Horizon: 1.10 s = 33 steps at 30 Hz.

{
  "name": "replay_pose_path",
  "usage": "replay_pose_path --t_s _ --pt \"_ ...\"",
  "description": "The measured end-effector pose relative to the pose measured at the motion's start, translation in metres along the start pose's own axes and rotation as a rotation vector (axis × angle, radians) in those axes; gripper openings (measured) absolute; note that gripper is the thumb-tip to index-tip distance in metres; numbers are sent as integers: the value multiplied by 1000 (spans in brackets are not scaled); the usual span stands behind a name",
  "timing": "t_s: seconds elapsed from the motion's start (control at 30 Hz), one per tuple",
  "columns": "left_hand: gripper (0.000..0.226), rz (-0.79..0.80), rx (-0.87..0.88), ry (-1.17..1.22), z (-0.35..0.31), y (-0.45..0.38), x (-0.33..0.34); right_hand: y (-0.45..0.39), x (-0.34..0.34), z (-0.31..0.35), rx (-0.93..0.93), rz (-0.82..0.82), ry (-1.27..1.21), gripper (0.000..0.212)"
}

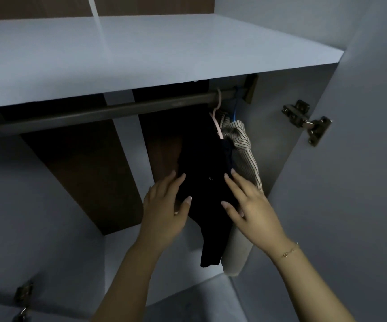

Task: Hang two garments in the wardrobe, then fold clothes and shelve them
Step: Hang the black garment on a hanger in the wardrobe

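- Open pale blue-grey wardrobe [304,170] filled frame; its flat top shelf board [141,61] ran across upper half.
- Dark metal hanging rail [95,112] ran just under shelf, from left edge to a bracket at upper right of centre.
- Black fabric garment [201,163] hung at centre of frame on a pale pink plastic hanger [218,112], hook over rail near its right end. Lower end of garment trailed down to centre-bottom.
- Cream striped cloth garment [243,145] hung just right of black one, touching it, on a blue hanger [234,110]; bunched near top, close to right inner wall.
- Left hand [164,210], lower centre: fingers spread wide & straight, thumb and fingertips resting on left edge of black garment. No clamp on cloth seen; flat contact only.
- Right hand [253,205], right of centre: fingers likewise splayed open, tips lying on right side of black garment, approx. where it meets striped one. Nothing gripped.
- Thin gold chain bracelet [290,251] on right wrist.
- Metal door hinge [308,122] on inner face of open door, right of frame; second metal hinge [23,296] at lower left corner.
- Brown wood-grain back panel [83,177] visible behind rail, left of centre, w/ pale vertical strips across it.
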State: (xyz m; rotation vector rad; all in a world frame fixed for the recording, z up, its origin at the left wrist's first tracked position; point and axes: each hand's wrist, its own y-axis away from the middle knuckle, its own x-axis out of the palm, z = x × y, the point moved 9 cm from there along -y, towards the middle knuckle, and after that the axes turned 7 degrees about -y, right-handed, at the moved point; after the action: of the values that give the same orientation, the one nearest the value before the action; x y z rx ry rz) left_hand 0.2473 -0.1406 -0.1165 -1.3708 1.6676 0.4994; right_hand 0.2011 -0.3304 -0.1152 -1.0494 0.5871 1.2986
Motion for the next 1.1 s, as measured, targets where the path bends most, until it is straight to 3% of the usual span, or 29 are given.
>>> replay_pose_path --t_s 0.2,0.5,0.9,1.1 --pt "59 -24 221 -219 -33 62 1 98 -25 28 202 -126 48 65" --pt "64 154 435 -246 -75 173 29 270 -37 58 524 -185 193 68" --pt "64 437 992 -147 -245 342 105 560 -95 88 1106 -495 219 69" --pt "66 582 1234 -97 -349 485 152 736 -122 118 1360 -666 223 68"
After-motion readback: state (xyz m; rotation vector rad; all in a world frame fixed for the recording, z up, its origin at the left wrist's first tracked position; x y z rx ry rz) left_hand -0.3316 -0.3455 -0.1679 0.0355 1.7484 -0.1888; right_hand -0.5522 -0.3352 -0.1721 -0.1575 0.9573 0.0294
